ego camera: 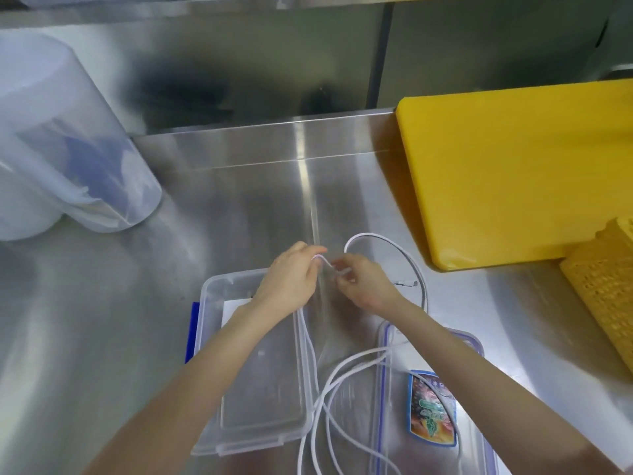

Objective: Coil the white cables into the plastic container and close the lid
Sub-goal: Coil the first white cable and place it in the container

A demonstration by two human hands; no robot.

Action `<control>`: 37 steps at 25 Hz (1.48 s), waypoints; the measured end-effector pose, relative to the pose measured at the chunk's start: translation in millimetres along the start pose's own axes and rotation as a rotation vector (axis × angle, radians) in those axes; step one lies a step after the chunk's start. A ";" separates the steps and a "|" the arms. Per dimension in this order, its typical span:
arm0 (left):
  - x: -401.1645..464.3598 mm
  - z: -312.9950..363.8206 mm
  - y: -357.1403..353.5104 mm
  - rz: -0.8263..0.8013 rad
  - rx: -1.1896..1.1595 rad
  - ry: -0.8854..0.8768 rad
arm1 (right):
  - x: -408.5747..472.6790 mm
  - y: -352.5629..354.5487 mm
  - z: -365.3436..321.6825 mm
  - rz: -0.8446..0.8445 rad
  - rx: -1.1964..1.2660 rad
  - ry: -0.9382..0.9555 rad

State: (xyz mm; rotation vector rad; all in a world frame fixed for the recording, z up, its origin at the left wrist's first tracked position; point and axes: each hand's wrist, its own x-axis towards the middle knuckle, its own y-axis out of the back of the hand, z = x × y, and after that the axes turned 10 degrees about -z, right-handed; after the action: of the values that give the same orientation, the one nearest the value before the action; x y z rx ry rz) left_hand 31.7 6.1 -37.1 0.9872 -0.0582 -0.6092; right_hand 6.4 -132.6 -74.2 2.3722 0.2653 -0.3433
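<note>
A view from above of a person's two bare forearms reaching over a stainless steel table (102, 303). The left hand (289, 279) and right hand (366, 286) meet near the middle, just beyond the far end of a clear plastic container (212, 337). Both hands have curled fingers pinching a short stretch of white cable (342, 375) held between them; the left fingers (313, 255) grip a small bend in it, and the right fingers (342, 269) hold it just beside them.

From the hands, one length of cable arcs up and round to the right, then runs down past the right wrist, with a small plug end (407, 283) lying on the table near that wrist. More cable hangs down from the left hand along the container's right wall and spreads in loose loops over the table between the container and its lid (479, 423).

The container is open, sitting under the left forearm. The lid lies flat to its right, under the right forearm, with blue trim and a colourful label (432, 409).

A yellow board (513, 173) lies at the far right, and a translucent tub (68, 149) at the far left.
</note>
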 end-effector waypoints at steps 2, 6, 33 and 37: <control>-11.3 10.6 7.4 0.012 -0.143 -0.045 | -13.0 3.0 2.0 0.056 0.023 0.015; -33.4 32.3 30.0 0.084 -0.456 -0.109 | -42.1 5.0 2.9 0.084 0.001 0.048; -141.2 41.3 13.6 0.121 -1.461 -0.386 | -141.3 -23.4 -98.2 -0.147 1.426 0.109; -140.1 42.2 17.2 0.228 -1.493 -0.347 | -149.8 -40.5 -95.4 -0.100 1.085 0.107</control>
State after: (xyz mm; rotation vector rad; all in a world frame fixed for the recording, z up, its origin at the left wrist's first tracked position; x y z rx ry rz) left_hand -90.4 51.8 31.5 -0.5688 -0.0096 -0.4314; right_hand -130.1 -52.1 15.6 3.4589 0.2891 -0.4882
